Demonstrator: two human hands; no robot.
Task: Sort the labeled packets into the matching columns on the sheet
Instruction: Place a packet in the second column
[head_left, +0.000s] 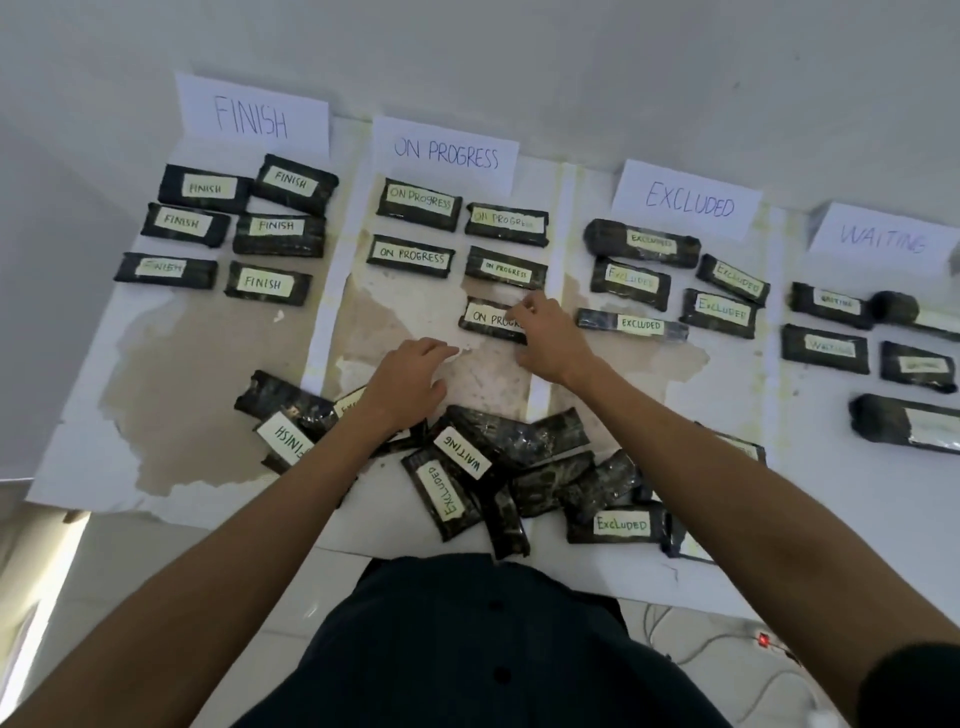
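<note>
**A:** What lies nearest, at 6 o'clock?

**B:** A heap of unsorted packets (498, 467) on the sheet (208, 415). The left hand (410, 379) reaches just past it, fingers loose, holding nothing.

**A:** And beyond, toward 12 o'clock?

**B:** The right hand (545, 332) grasps the right end of an ON PROGRESS packet (485, 318), which lies in its matching column (the fifth there).

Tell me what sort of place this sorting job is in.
Likely a plain room, home or small office: a worn table against a bare white wall, hand-lettered column signs, loose cables on a tiled floor.
</note>
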